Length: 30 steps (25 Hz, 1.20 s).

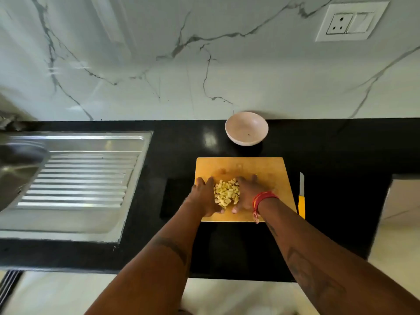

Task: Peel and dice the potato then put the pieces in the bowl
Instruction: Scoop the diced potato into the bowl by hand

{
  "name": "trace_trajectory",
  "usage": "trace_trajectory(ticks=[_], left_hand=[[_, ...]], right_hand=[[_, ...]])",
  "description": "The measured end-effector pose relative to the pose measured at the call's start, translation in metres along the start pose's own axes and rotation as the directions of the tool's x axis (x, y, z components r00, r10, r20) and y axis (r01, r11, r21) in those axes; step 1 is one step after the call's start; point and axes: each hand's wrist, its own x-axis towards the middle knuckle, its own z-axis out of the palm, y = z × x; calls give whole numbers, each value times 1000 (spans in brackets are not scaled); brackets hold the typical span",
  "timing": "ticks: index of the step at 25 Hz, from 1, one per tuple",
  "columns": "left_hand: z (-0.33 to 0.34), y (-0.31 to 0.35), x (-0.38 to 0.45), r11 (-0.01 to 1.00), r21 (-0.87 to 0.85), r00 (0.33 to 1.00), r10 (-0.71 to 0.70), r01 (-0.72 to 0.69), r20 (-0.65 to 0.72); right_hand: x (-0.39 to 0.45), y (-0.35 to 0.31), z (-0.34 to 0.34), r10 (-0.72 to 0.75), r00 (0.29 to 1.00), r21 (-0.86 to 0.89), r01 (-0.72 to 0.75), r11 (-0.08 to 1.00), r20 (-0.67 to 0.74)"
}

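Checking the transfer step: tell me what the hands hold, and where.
Left hand and right hand cup the diced potato from either side on the board.

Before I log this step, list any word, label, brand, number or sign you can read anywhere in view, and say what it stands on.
None: no readable text appears in this view.
White wall socket-and-switch plate: only socket holes and a rocker switch, no lettering.
Pale round ceramic bowl: one small dark speck inside, too small to tell what it is.
Yellow-handled kitchen knife, square wooden chopping board, steel sink drainboard: no markings visible.
Forearm tattoos: blurred, unreadable.
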Motion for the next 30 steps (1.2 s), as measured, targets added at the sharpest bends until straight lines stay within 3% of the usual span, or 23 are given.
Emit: trace_trajectory(ticks=[4, 9, 16, 24, 26, 28, 30], left_hand=[[5, 1, 21, 998, 35, 999, 42, -43, 24], [5, 11, 37, 990, 53, 991, 132, -134, 34], [6, 33, 35, 999, -38, 1000, 5, -4, 15], [-19, 56, 36, 985, -156, 994, 84, -73, 66], [-22, 61, 37, 930, -368, 1000, 12, -3, 23], [-21, 64, 32, 762, -642, 996, -79, 88, 43], [-19, 67, 30, 564, -812, 987, -136, 149, 87]], right_hand=[[8, -9, 0, 18, 999, 5, -18, 1000, -40], [22, -8, -8, -98, 995, 42, 99, 994, -25], [34, -10, -17, -174, 984, 34, 173, 984, 24], [21, -1, -22, -154, 983, 228, 173, 958, -100], [15, 4, -27, -139, 987, 319, 159, 934, -87], [14, 8, -30, -109, 992, 470, 124, 874, -60], [10, 12, -33, -59, 998, 684, 42, 729, 2]])
